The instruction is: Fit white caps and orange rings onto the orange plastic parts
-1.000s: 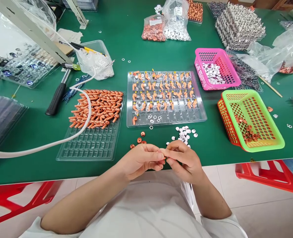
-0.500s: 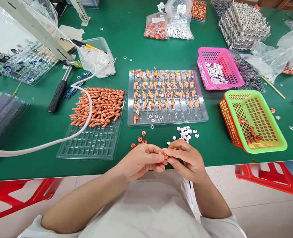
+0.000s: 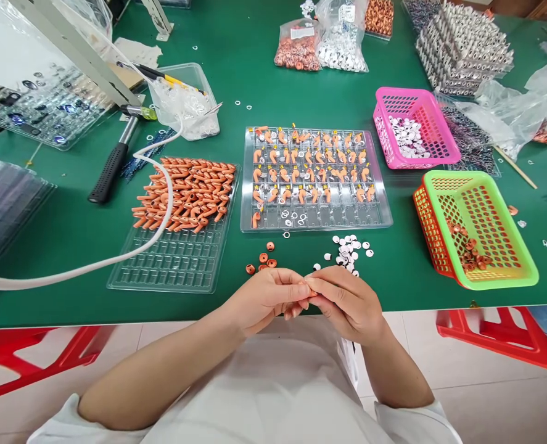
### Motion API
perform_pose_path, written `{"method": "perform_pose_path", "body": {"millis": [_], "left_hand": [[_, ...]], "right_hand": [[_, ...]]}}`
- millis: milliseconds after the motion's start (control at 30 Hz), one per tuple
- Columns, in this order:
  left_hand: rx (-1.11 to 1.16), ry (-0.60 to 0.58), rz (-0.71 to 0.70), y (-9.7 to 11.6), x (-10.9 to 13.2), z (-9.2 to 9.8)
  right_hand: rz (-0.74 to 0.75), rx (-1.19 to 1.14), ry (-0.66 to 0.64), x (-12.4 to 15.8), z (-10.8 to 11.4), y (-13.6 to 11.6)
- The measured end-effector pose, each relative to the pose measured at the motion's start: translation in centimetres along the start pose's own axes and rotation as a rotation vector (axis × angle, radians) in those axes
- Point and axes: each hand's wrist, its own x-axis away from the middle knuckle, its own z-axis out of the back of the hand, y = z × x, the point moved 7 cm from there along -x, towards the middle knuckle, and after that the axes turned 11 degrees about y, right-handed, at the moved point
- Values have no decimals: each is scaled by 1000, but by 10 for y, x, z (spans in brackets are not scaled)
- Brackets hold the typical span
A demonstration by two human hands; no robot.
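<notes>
Thumb and fingers of my left hand point(image 3: 273, 299) close in on a small, smooth orange piece point(image 3: 312, 294), and it sits right at the fingertips, exactly where my two hands meet, over the near edge of the green table point(image 3: 236, 86). Just a sliver of it shows; skin covers the rest, so I can't tell its full shape.

Now the grip: tight on both sides! My left thumb presses toward the forefinger, no real gap, and my right hand point(image 3: 351, 302) pinches the same piece from the other side, thumb below, forefinger above.

Just beyond my left knuckles, round orange-brown beads point(image 3: 263, 257); beyond the right, loose white discs point(image 3: 347, 250). Straight ahead, a clear plastic tray point(image 3: 347, 217) carries rows of curved orange pieces point(image 3: 320, 157).

And the writing? Far back, white labels point(image 3: 302, 32) mark the clear bags of reddish-orange pieces point(image 3: 298, 55) and white pieces point(image 3: 342, 55), their print too small to read.
</notes>
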Motion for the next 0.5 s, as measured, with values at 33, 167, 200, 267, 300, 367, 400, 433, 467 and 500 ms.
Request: {"method": "perform_pose_path", "body": {"millis": [33,167,200,267,300,367,400,433,467,500], "left_hand": [[-15,5,-8,0,0,0],[-31,15,-29,0,0,-1],[-19,18,-33,0,-1,-1],[13,31,-43,-1,-1,-1],[27,38,-46,-1,-1,-1],[42,51,-47,-2,-1,0],[43,57,-44,-3,-1,0],[41,62,-40,-3,-1,0],[38,65,-35,-4,0,0],[34,68,-30,-4,0,0]], "right_hand": [[5,9,1,0,0,-1],[15,28,3,1,-1,-3],[14,33,8,2,-2,-3],[11,45,11,3,-3,-2],[10,52,11,4,-4,-1],[17,63,12,5,-5,-1],[23,68,15,5,-6,-1],[28,73,20,5,-6,-1],[32,79,26,5,-6,-1],[35,86,32,5,-7,-2]]}}
